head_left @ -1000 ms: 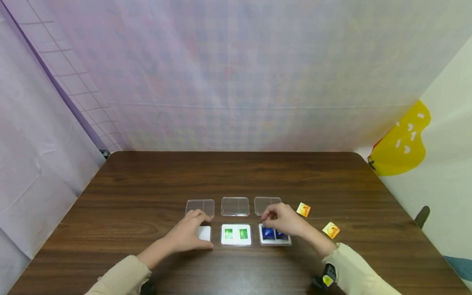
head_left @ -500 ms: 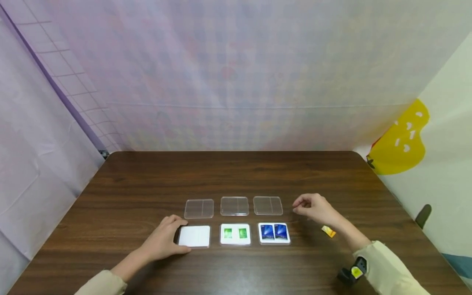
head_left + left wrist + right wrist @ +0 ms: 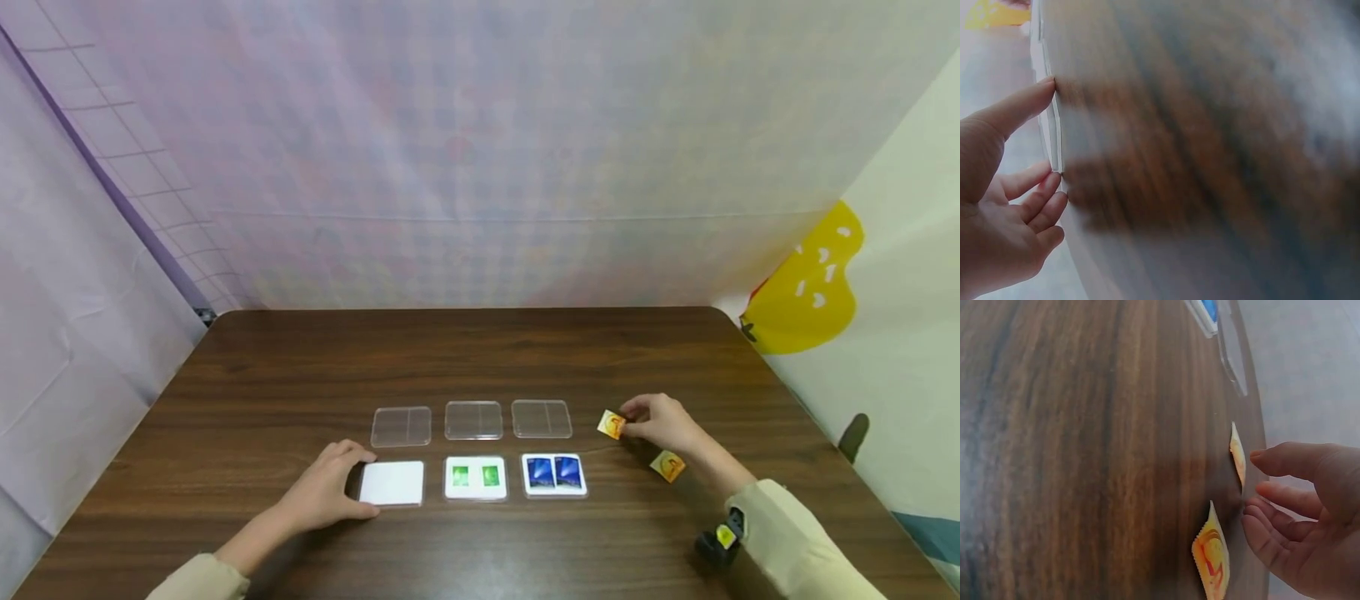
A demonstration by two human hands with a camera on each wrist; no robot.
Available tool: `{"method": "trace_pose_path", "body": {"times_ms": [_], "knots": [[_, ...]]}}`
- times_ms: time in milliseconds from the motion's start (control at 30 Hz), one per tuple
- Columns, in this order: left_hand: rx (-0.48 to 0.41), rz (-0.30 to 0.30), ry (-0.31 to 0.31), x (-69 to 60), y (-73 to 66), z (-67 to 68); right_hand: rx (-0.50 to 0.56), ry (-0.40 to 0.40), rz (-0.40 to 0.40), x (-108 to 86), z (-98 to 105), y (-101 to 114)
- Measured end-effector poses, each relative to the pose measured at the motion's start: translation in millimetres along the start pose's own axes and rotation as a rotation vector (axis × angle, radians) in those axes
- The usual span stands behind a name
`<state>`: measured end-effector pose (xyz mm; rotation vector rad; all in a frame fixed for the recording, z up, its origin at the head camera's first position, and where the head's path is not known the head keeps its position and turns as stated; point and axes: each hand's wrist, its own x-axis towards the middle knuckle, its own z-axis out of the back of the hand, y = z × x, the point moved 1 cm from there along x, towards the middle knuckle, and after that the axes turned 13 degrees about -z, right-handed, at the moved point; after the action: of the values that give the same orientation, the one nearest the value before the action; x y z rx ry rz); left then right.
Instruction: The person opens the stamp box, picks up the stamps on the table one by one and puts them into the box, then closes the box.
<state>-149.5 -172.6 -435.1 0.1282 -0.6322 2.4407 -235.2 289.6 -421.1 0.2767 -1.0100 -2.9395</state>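
My left hand [image 3: 318, 492] spans the left end of a shallow clear case filled with white [image 3: 392, 483], thumb on its near edge and fingers on the far edge. In the left wrist view, the thumb and fingers hold the edges of this case [image 3: 1055, 134]. My right hand [image 3: 663, 423] reaches beside a small orange-yellow sachet [image 3: 611, 424]. The right wrist view shows thumb and forefinger apart, close to that sachet [image 3: 1238, 456] and not gripping it. A second orange sachet [image 3: 667, 466] with serrated edges lies nearer, below the right hand.
A case with two green pieces [image 3: 476, 478] and a case with two blue packets [image 3: 555, 475] stand right of the white one. Behind them lie three clear lids [image 3: 401, 427] in a row. The brown table [image 3: 480, 358] ends at a curtain.
My right hand has left the blue-packet case and moved right to the orange sachet. My left hand has slid left to the end of the white-filled case, which shows more fully.
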Motion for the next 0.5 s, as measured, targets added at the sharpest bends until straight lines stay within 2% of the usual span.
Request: {"method": "trace_pose_path", "body": {"times_ms": [233, 500], "knots": [[-0.01, 0.007, 0.008, -2.0, 2.3, 1.8, -0.089, -0.062, 0.038, 5.3, -5.2, 3.5], [-0.009, 0.008, 0.012, -1.9, 2.6, 2.5, -0.103, -0.059, 0.011, 9.7, -5.7, 4.4]]}}
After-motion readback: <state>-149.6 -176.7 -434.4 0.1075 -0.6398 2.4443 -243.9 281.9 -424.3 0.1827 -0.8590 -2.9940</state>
